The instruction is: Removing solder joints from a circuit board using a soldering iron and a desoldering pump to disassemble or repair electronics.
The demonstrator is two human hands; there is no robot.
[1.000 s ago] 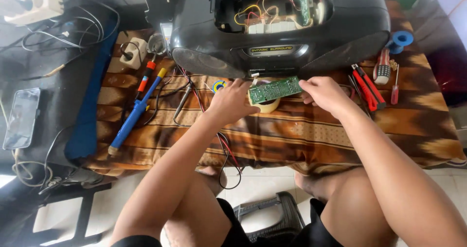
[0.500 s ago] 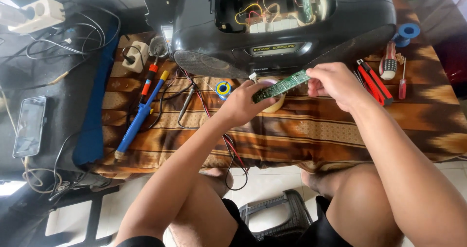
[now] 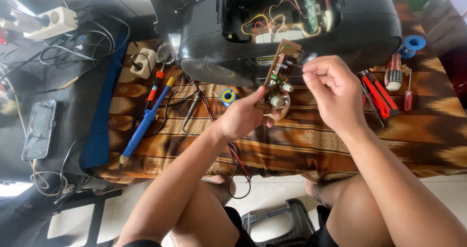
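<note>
The left hand (image 3: pixel 243 118) grasped the tilted circuit board (image 3: pixel 281 72) by its lower end; the right hand (image 3: pixel 333 93), fingers curled, pinched at its upper edge, above the table (image 3: pixel 316 140) before the open radio (image 3: pixel 292 28).

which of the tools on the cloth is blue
The long blue desoldering pump left of the left hand, with a yellow tip; the cutters and screwdriver are red.

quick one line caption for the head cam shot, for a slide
Left hand holds a small circuit board upright, right hand pinching beside it, before an opened black radio.
</note>
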